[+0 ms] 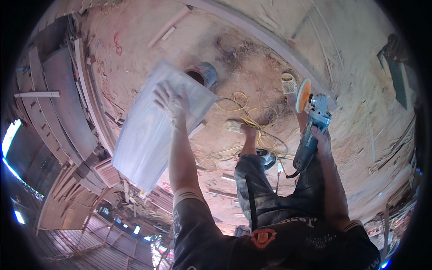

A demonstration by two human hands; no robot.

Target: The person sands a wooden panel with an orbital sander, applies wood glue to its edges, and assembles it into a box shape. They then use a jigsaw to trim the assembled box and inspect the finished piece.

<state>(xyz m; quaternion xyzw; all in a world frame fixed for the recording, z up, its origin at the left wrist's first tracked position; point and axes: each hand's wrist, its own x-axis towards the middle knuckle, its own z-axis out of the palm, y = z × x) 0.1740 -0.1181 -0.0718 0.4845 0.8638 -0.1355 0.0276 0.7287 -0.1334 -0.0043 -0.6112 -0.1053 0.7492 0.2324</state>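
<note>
A wide, pale grey wooden board (146, 126) slants across the left of the head view, slightly blurred. My left hand (172, 100) lies on its upper part, palm down with the fingers spread. In my right hand (322, 140) is an angle grinder (310, 135), gripped by its dark body and held up over my right leg. At its head sits a round sanding disc (303, 95) with an orange back, apart from the board. Whether the disc is spinning I cannot tell.
A dark open drum (207, 73) stands beside the board's far right edge. Looped yellow cord (252, 118) lies around my sandalled feet. A long beam (265, 36) crosses the dusty ground ahead. Planks (63, 90) are stacked at the left; a dark offcut (397, 76) lies far right.
</note>
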